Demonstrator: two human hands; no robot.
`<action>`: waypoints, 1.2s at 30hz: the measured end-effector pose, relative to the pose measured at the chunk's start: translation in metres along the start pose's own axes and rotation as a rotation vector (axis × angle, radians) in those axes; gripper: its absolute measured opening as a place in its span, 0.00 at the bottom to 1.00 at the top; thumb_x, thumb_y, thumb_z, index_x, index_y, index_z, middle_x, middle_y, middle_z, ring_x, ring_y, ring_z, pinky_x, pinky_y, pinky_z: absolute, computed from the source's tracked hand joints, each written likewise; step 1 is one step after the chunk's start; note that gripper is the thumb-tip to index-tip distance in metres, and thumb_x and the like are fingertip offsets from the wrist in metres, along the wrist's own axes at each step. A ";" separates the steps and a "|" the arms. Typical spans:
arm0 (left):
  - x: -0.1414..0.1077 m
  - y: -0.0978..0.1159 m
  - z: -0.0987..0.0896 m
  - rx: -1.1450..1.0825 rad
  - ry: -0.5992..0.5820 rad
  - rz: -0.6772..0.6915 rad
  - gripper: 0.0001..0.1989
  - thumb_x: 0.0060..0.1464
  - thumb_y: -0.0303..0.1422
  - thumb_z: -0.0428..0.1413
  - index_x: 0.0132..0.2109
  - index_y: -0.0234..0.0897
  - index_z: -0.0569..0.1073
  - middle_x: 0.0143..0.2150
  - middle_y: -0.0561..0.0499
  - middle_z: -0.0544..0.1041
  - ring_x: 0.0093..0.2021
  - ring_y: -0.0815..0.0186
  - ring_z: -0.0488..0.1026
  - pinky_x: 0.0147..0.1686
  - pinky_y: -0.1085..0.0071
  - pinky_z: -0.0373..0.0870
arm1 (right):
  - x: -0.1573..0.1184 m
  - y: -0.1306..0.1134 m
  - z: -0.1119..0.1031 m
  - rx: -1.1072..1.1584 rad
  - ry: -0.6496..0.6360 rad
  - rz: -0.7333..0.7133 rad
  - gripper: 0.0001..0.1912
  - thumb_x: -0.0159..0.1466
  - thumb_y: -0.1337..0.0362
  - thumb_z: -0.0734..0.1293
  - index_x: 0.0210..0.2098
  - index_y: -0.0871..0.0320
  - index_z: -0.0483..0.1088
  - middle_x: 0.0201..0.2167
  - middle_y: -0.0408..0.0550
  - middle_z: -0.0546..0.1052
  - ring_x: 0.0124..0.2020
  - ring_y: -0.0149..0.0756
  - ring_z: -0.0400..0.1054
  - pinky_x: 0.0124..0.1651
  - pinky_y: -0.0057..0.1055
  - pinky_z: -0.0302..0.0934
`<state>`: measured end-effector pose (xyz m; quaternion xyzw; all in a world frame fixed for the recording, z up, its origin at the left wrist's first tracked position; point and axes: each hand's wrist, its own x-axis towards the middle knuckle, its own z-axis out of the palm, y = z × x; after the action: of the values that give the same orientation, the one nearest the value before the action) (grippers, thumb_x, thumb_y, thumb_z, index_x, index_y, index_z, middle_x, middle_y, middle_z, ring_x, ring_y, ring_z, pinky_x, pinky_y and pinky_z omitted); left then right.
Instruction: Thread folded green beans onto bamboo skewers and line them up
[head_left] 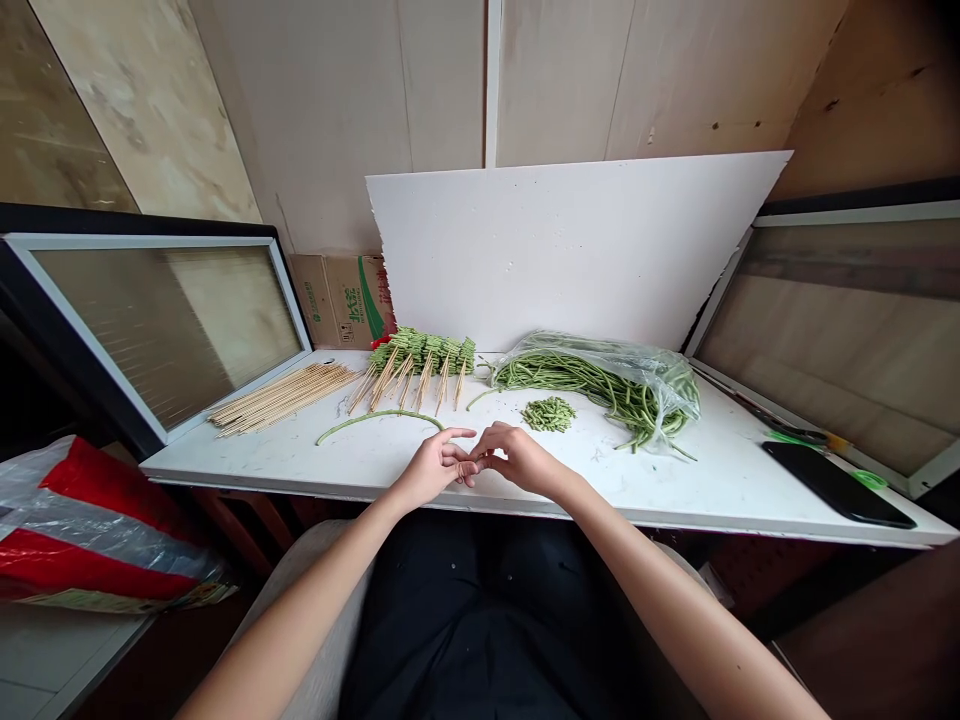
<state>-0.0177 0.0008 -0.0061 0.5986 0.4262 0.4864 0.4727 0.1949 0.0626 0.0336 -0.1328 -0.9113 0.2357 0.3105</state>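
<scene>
A long green bean [375,416] curves over the white table, and its right end runs into my left hand [439,465]. The fingers of that hand are curled around it, with the index finger stretched towards the other hand. My right hand [517,457] is closed in a pinch and meets the left fingertips; what sits between them is hidden. Just beyond my right hand lies a small pile of short-cut bean pieces [549,413]. Behind my left hand are bean skewers [424,352], stacked with their bare stick ends towards me.
Loose bamboo sticks [281,398] lie at left. A clear plastic bag [660,375] holds long beans [555,372] at the back right. A black phone [836,483] and scissors [787,428] lie at right. A white board [577,250] and a cardboard box [334,300] stand behind the table [247,465].
</scene>
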 end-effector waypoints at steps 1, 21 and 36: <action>0.000 0.001 -0.001 0.041 -0.004 0.011 0.37 0.52 0.45 0.73 0.62 0.33 0.72 0.37 0.45 0.85 0.34 0.61 0.84 0.41 0.64 0.78 | 0.000 0.001 0.000 -0.028 0.022 -0.010 0.05 0.70 0.66 0.72 0.41 0.53 0.83 0.35 0.50 0.83 0.41 0.42 0.74 0.48 0.38 0.67; -0.008 0.024 0.001 0.472 0.081 0.259 0.10 0.62 0.38 0.65 0.42 0.36 0.85 0.41 0.44 0.85 0.42 0.59 0.80 0.48 0.65 0.74 | 0.000 0.000 -0.002 -0.108 0.128 -0.015 0.08 0.66 0.74 0.72 0.37 0.55 0.80 0.34 0.50 0.80 0.41 0.44 0.68 0.47 0.39 0.63; -0.005 0.015 0.002 0.290 0.046 0.304 0.10 0.58 0.37 0.67 0.32 0.36 0.82 0.34 0.46 0.83 0.37 0.62 0.79 0.44 0.66 0.74 | -0.001 0.012 0.015 0.346 0.157 0.087 0.12 0.66 0.54 0.76 0.33 0.55 0.80 0.31 0.50 0.80 0.40 0.42 0.71 0.47 0.38 0.66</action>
<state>-0.0156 -0.0074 0.0078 0.7063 0.4073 0.4993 0.2931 0.1878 0.0670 0.0170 -0.1349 -0.8236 0.3908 0.3884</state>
